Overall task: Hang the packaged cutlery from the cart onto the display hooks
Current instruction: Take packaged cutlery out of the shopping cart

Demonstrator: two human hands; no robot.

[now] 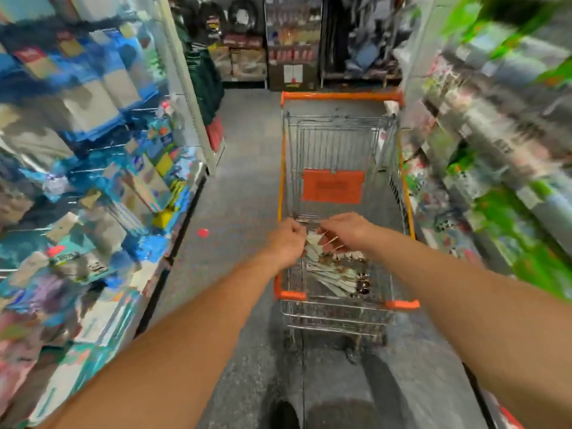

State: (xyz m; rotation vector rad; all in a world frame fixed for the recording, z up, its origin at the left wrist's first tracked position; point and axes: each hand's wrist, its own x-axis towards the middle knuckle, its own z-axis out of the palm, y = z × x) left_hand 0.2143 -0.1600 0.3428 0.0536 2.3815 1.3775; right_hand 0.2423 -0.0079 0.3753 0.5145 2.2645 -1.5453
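- Reaching with both arms into the cart, we work over the pile of packaged cutlery lying in its near end.
- Our left hand has its fingers curled at the left edge of the topmost packs; motion blur stops us telling whether it actually grips one.
- Our right hand is curled palm-down over the top of the pile, its fingertips touching white packaging; we cannot tell whether a pack is pinched.
- The packs lie fanned out flat on the wire floor of the cart, white cards with dark ends pointing right.
- An orange panel hangs on the far inner wall of the cart.
- The cart stands in an aisle, with shelves of blue goods to our left and shelves of green and clear goods just beside it on our right.
- A small pink scrap lies on the grey floor.
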